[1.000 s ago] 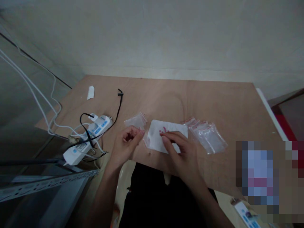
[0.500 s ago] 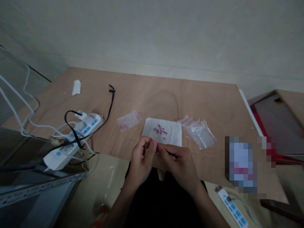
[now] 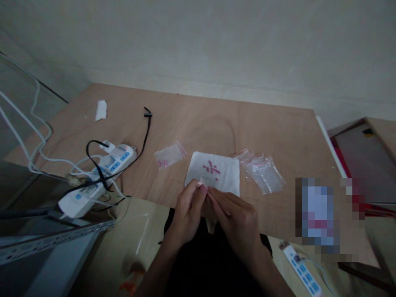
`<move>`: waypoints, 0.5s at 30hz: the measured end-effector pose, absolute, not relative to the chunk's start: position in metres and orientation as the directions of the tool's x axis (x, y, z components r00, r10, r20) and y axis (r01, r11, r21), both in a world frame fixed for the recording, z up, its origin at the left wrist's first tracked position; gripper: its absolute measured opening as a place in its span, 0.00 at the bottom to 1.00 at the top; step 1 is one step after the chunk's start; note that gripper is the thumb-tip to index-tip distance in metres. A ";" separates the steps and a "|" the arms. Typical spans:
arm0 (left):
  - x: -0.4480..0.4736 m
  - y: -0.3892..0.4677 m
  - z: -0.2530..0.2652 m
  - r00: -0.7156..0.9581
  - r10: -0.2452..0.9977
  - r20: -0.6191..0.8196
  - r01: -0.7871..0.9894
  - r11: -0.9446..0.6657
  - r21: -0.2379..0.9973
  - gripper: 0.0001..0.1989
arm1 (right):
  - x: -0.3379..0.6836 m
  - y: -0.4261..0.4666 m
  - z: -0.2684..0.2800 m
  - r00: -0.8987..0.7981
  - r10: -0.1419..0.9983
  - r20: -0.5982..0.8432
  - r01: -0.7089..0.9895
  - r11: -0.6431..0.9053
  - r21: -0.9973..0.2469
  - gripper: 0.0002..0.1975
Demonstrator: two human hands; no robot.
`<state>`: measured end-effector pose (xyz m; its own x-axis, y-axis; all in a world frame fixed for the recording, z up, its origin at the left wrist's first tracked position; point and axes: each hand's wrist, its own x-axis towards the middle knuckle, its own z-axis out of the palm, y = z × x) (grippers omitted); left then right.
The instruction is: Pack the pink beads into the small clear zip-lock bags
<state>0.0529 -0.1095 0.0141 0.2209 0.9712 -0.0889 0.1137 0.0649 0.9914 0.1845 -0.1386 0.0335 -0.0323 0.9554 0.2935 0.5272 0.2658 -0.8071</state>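
Note:
At the table's front edge, my left hand (image 3: 189, 212) pinches a small clear zip bag (image 3: 202, 181), mostly hidden by the fingers. Thumb and fingers of my right hand (image 3: 236, 214) are closed at the bag's near edge, touching the left fingertips. Just beyond lies a white cloth (image 3: 229, 175) bearing several small red pieces (image 3: 212, 168). Left of the cloth rests a zip bag with red pieces (image 3: 170, 155) inside. A fanned stack of clear zip bags (image 3: 264, 173) lies to the right.
On the left, a white power strip (image 3: 116, 161) holds plugs and tangled cables. A black strap (image 3: 146, 134) and a white paper scrap (image 3: 101, 110) lie farther back. A blurred-out item (image 3: 320, 214) sits at the right. Another power strip (image 3: 301, 270) is below the table edge.
My right hand's fingers have drawn closer together beside the left fingertips. The view has shifted slightly; the things on the table lie as before.

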 end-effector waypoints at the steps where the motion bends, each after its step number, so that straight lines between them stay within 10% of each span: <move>1: 0.052 -0.110 0.013 0.227 0.971 -0.079 0.092 0.059 0.994 0.15 | 0.184 -0.139 0.034 -0.005 0.969 0.247 0.465 0.221 -0.857 0.13; 7: 0.044 -0.108 0.013 0.285 0.958 -0.011 0.046 -0.002 0.999 0.16 | 0.183 -0.135 0.042 0.048 0.997 -0.066 0.093 -0.070 -0.993 0.09; 15: 0.051 -0.109 0.015 0.300 0.954 -0.017 0.089 -0.010 0.996 0.16 | 0.189 -0.136 0.041 0.059 0.988 -0.143 -0.074 -0.138 -0.988 0.05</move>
